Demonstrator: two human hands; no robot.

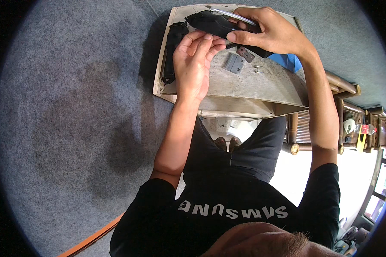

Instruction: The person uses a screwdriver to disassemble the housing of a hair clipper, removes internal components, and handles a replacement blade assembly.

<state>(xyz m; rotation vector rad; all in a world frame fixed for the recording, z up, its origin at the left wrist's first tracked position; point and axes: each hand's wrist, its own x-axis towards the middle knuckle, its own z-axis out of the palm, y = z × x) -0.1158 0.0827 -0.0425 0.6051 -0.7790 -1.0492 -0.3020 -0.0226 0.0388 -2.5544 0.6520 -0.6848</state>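
Note:
My right hand (268, 32) grips a black hair clipper body (212, 25) over the small table, thumb along its near side. A slim silver screwdriver (233, 16) is held across the same hand, above the clipper. Just below the clipper's left part is my left hand (195, 55), its thumb and fingertips pinched together; anything between them is too small to tell. On the tabletop (270, 88) lie a grey clipper blade (234, 63), a darker blade piece (245, 54) and a little metal part (258, 69).
A long black device (174, 49) lies along the table's left edge. Something blue (287, 62) rests at the right, partly behind my forearm. Below the top is an open shelf (240, 105). Bamboo furniture (302, 128) stands to the right, and a grey carpet-like surface (73, 107) spreads left.

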